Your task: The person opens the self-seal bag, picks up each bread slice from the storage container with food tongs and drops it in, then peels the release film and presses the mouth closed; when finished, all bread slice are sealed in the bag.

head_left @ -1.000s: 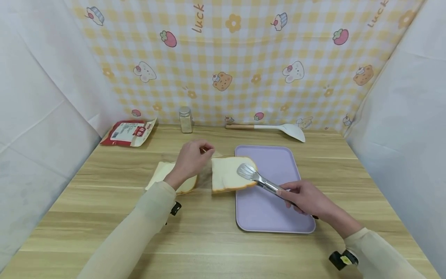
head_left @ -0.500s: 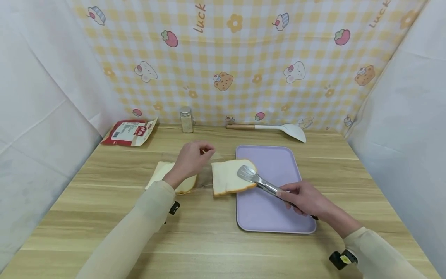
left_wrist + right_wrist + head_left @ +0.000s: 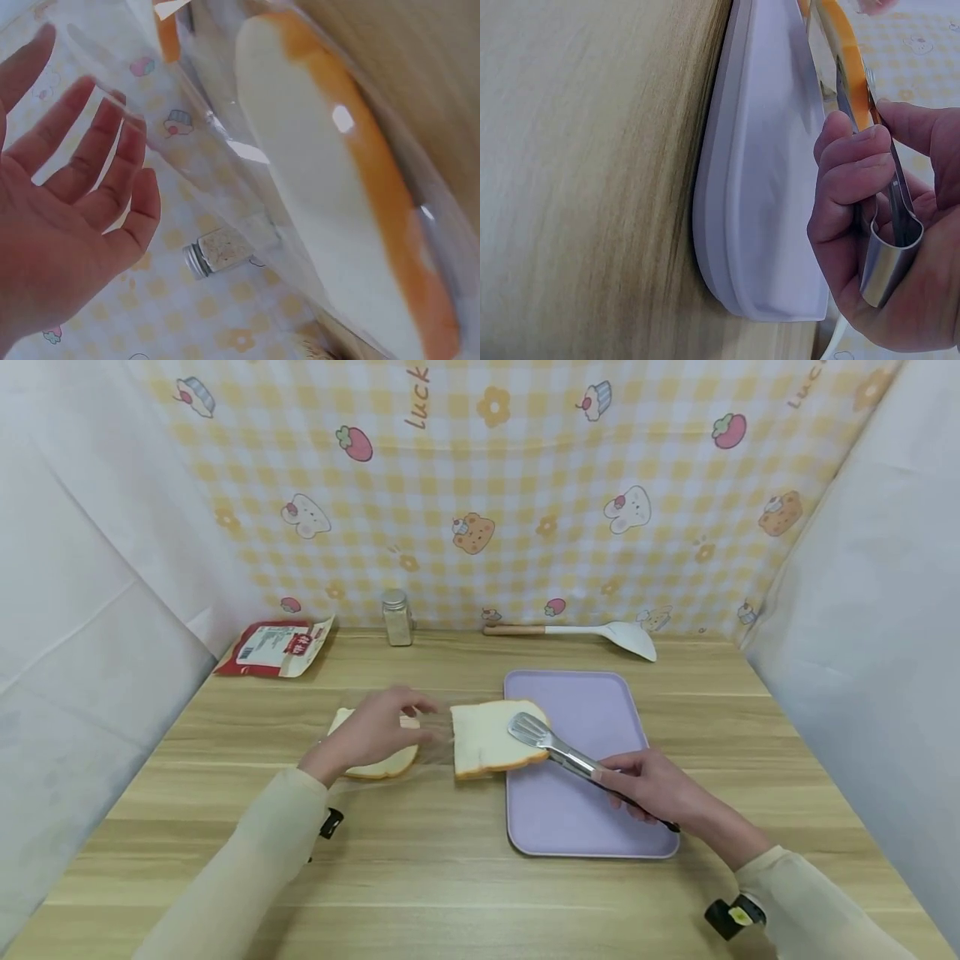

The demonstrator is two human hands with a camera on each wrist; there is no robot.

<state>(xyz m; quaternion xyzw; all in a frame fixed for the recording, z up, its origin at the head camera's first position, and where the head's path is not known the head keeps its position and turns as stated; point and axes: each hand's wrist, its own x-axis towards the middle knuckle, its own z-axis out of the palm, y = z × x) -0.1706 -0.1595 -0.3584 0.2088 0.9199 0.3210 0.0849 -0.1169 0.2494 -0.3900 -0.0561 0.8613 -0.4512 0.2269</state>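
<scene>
My right hand (image 3: pixel 656 785) grips a pair of metal tongs (image 3: pixel 573 758), its fingers curled round the handles in the right wrist view. The tongs' head clasps the right end of a white slice of bread (image 3: pixel 487 739), whose right part overlaps the lilac tray (image 3: pixel 592 827). A clear plastic bag (image 3: pixel 202 120) lies to the left with another slice of bread (image 3: pixel 386 767) inside. Over that bag is my left hand (image 3: pixel 375 731). Its fingers are spread and loosely bent in the left wrist view, the fingertips right at the film, with nothing held.
At the back of the wooden table (image 3: pixel 420 893) stand a red and white packet (image 3: pixel 273 647) and a glass jar (image 3: pixel 397 620) with a metal lid. A white spatula (image 3: pixel 577 631) with a wooden handle lies behind the tray. A checked cloth (image 3: pixel 480 485) hangs behind.
My left hand has moved left and slightly down, its fingers parting from a pinch near the bag's mouth. The slice dipped slightly and rose again; my right hand and tongs stay nearly still.
</scene>
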